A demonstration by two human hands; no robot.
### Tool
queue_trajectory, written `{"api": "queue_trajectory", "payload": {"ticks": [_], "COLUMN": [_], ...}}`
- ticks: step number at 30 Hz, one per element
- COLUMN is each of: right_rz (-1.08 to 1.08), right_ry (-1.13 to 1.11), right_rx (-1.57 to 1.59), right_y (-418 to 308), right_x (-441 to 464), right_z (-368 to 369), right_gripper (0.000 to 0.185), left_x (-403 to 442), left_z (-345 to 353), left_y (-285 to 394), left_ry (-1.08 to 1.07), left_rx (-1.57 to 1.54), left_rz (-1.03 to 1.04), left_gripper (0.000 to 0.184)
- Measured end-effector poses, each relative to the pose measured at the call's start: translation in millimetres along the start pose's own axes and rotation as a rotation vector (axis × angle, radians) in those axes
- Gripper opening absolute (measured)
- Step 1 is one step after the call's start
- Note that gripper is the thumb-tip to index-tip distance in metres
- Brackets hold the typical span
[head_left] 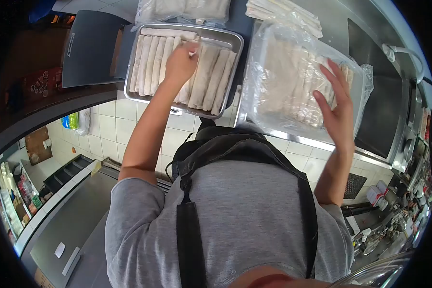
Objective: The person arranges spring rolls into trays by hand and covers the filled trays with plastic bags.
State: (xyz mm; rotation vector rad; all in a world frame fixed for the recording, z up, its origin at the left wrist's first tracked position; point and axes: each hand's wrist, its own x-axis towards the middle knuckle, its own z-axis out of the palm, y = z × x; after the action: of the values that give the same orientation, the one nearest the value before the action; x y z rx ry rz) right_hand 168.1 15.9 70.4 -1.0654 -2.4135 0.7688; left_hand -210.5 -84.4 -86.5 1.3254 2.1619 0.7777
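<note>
Pale rolls (151, 65) are lying side by side in a metal tray (237, 45), their long axes running from near to far and leaning slightly rightward at the far end. Along the tray's far edge, one more roll (165, 33) is lying crosswise, its long axis pointing left to right. The left hand (181, 62) is reaching over the row, its fingers curling close together; blur is hiding whether they are gripping a roll. To the right, a pale tub (251, 72) is holding more rolls under clear plastic film (276, 41). The right hand (338, 103) is hovering at its right side, fingers spreading wide. Beyond the tray, a plastic bag (182, 10) is holding further rolls.
</note>
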Motion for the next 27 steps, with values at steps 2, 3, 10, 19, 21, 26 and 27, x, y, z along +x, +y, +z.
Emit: {"api": "queue_trajectory", "payload": {"ticks": [2, 3, 10, 19, 21, 26, 27], "right_rz": [-0.053, -0.079, 0.244, 0.588, 0.703, 0.733, 0.758], "right_ry": [0.035, -0.018, -0.319, -0.006, -0.014, 0.234, 0.19], "right_rx": [0.189, 0.335, 0.963, 0.755, 0.665, 0.614, 0.638], "right_y": [-42, -62, -116, -85, -84, -84, -77], "right_x": [16, 20, 18, 36, 47, 56, 56], "right_z": [29, 46, 181, 312, 328, 375, 377], "right_gripper": [0.041, 0.039, 0.031, 0.052, 0.063, 0.072, 0.073], "left_x": [2, -1, 9, -15, -13, -17, -19], "left_z": [15, 25, 33, 18, 16, 17, 17], "left_y": [-32, -27, -32, -34, -38, -41, -41], "left_ry": [0.021, 0.046, -0.008, -0.149, -0.183, -0.136, -0.155], "left_rx": [0.227, 0.338, 0.228, 0.371, 0.366, 0.317, 0.32], "left_rz": [-0.076, -0.107, -0.132, -0.166, -0.167, -0.099, -0.11], "left_gripper": [0.036, 0.04, 0.055, 0.054, 0.054, 0.052, 0.052]}}
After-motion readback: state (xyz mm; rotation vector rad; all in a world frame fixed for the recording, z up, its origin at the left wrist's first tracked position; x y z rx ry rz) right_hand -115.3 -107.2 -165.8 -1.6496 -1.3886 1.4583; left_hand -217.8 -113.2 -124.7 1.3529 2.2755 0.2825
